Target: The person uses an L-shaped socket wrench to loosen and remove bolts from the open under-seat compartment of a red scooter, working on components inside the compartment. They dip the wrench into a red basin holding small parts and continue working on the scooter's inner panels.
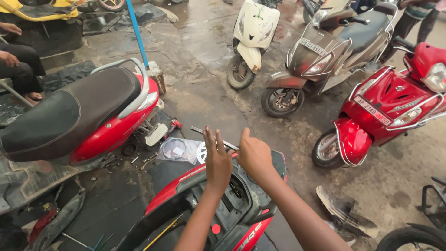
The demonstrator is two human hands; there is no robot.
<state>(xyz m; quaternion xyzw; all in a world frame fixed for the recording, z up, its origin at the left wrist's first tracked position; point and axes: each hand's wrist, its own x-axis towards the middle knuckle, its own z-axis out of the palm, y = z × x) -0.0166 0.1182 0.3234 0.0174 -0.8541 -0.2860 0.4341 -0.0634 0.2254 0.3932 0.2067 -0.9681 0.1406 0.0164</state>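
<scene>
I see my left hand (217, 160) spread flat and my right hand (253, 155) loosely curled, both empty, above the stripped red scooter (218, 209); seat off, reassembly outstanding, I judge.

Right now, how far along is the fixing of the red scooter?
Looks done: the red scooter's seat is off, leaving its dark inner bay open. In hand: nothing is gripped; the left hand is open and the right hand loosely curled over the rear. Left: loose tools and a bagged part lie on the ground, unfitted.
</scene>
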